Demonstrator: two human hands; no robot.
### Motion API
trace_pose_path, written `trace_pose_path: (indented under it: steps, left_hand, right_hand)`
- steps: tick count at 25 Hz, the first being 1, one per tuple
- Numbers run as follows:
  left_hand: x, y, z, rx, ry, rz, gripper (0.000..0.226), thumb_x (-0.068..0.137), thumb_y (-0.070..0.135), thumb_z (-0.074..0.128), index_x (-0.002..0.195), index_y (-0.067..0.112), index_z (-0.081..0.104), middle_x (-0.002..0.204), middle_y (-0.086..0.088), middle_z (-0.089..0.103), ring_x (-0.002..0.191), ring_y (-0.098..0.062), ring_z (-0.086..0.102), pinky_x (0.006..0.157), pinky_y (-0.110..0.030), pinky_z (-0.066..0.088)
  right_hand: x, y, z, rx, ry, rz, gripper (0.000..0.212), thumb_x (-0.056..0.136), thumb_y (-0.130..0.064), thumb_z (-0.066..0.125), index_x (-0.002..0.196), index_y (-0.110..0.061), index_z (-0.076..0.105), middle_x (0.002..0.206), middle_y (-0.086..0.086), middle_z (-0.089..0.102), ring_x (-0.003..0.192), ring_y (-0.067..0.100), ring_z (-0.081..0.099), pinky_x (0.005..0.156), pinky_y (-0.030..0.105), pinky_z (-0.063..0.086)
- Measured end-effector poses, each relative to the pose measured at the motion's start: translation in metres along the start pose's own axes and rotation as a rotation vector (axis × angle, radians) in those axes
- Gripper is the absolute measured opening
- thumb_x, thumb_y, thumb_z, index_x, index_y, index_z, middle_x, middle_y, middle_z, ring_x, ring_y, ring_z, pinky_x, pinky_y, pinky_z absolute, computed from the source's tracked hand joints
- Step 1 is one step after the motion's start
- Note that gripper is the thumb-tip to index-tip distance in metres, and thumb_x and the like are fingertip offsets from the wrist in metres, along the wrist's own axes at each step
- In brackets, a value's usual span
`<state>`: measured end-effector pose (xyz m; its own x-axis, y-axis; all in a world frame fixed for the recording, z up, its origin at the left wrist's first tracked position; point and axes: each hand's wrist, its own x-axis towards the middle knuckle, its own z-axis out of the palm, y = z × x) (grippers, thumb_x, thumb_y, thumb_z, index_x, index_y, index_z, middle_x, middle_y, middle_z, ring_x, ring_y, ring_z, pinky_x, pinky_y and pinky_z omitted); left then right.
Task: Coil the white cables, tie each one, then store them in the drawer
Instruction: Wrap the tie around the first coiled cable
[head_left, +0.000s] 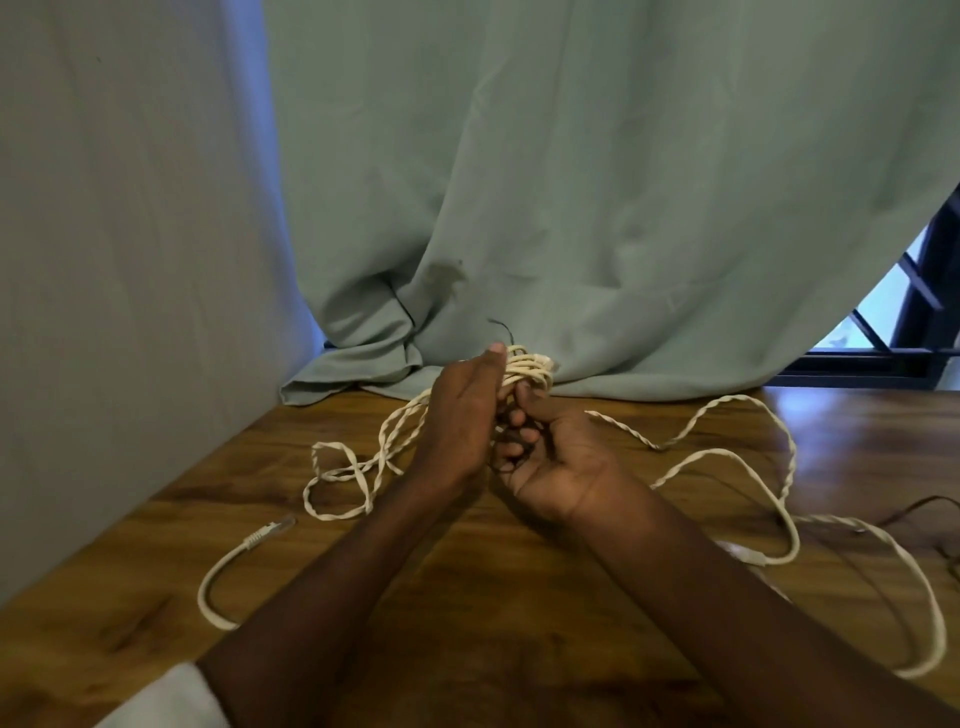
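Both hands meet above the wooden table (467, 597): the left hand (460, 415) stands with fingers straight, wearing a coil (530, 366) of flat, twisted white cable wound across its fingertips, while the right hand (545, 457) curls its fingers onto the strands just below that coil. The loose cable (727, 457) trails away in kinked loops to the right of the hands and to their left, where a plug end (270, 530) lies pointing up and right. The underside of the coil is hidden behind the fingers, and a soft green curtain (571, 182) hangs beyond the hands.
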<state>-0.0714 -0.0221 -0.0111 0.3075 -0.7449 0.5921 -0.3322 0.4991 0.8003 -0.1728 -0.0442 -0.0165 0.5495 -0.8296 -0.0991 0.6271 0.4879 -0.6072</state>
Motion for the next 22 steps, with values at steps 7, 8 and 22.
trace_pose_path:
  steps: [7,8,22]
  left_hand:
    - [0.01,-0.002,-0.005,-0.041,-0.054,-0.071,0.051,0.112,0.035,0.046,0.075,0.006,0.067,0.069,-0.019,0.065,0.067,-0.027,0.06,0.067,-0.04,0.049]
    - [0.01,-0.001,-0.006,-0.07,-0.078,-0.099,0.047,0.111,0.033,0.047,0.076,0.009,0.067,0.068,-0.017,0.063,0.067,-0.027,0.058,0.066,-0.038,0.047]
    - [0.021,-0.01,-0.005,-0.259,0.007,-0.424,0.04,0.099,0.043,0.065,0.079,0.009,0.069,0.06,-0.005,0.064,0.053,-0.021,0.06,0.056,-0.028,0.047]
  right_hand:
    - [-0.002,-0.002,-0.002,0.108,-0.106,-0.018,0.013,0.093,-0.011,0.058,0.083,-0.006,0.064,0.063,-0.002,0.048,0.041,0.008,0.04,0.041,0.022,0.031]
    - [-0.002,-0.002,-0.003,0.109,-0.117,-0.015,0.013,0.094,-0.012,0.057,0.085,-0.006,0.063,0.064,-0.003,0.046,0.041,0.008,0.04,0.041,0.022,0.031]
    - [-0.006,0.003,0.004,-0.237,0.007,-0.112,0.019,0.107,-0.017,0.051,0.096,-0.011,0.065,0.066,-0.001,0.063,0.043,0.004,0.05,0.043,0.019,0.041]
